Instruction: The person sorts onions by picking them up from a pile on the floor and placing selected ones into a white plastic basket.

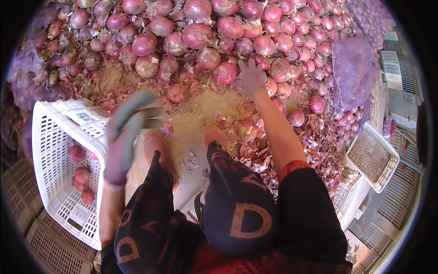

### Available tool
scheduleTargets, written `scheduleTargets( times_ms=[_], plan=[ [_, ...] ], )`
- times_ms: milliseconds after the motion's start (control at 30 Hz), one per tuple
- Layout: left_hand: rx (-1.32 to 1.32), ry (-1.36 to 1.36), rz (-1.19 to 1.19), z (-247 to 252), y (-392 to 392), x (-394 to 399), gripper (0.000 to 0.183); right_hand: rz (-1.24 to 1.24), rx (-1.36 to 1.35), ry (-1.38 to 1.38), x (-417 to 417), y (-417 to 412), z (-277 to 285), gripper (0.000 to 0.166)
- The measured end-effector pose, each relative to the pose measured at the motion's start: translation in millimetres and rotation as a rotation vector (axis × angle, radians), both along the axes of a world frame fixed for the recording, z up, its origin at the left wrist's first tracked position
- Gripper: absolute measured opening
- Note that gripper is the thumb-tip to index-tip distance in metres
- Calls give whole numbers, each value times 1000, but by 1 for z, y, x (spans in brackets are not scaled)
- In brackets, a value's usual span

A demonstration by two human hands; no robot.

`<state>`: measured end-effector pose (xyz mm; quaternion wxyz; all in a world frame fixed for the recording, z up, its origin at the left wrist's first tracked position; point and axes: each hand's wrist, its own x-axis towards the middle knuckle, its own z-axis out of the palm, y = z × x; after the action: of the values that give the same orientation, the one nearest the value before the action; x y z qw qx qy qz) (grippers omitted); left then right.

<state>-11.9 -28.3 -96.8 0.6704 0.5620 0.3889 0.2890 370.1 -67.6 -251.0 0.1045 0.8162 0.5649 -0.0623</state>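
Observation:
A large heap of red onions (196, 35) spreads across the floor before me. My right hand (252, 77), in a thin glove, rests at the heap's near edge with its fingers spread, beside a round red onion (226, 72). My left hand (128, 133), in a grey and purple glove, is blurred by motion and raised near the rim of a white perforated plastic crate (71, 128); its fingers look apart, with nothing seen between them. The crate is tipped towards me and holds several red onions (82, 175).
Loose onion skins (308, 154) cover the floor at the right. A purple mesh sack (353, 73) lies on the heap's right side. An empty pale crate (373, 157) sits at the far right, and stacked crates (61, 236) stand at the lower left. My feet are between the hands.

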Motion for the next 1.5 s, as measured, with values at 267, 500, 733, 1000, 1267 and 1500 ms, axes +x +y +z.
scheduleTargets(
  times_ms=[267,500,733,1000,1267,1500],
  plan=[
    [-806,-265,-149,-126,-32,62,79,-114,575,1099,-90,-70,19,53],
    [-503,-186,12,-209,-44,17,70,24,456,209,-48,-24,-21,65],
    [-499,-240,86,-191,-22,16,67,-199,279,687,-78,-10,-46,63],
    [-1079,-659,59,-129,-14,-3,58,-421,586,1854,-139,-24,63,30],
    [1071,1157,239,29,-11,-138,47,349,700,1572,-274,59,193,42],
    [-76,-195,1329,-23,-54,-303,37,720,215,1151,-326,59,202,38]
  ],
)
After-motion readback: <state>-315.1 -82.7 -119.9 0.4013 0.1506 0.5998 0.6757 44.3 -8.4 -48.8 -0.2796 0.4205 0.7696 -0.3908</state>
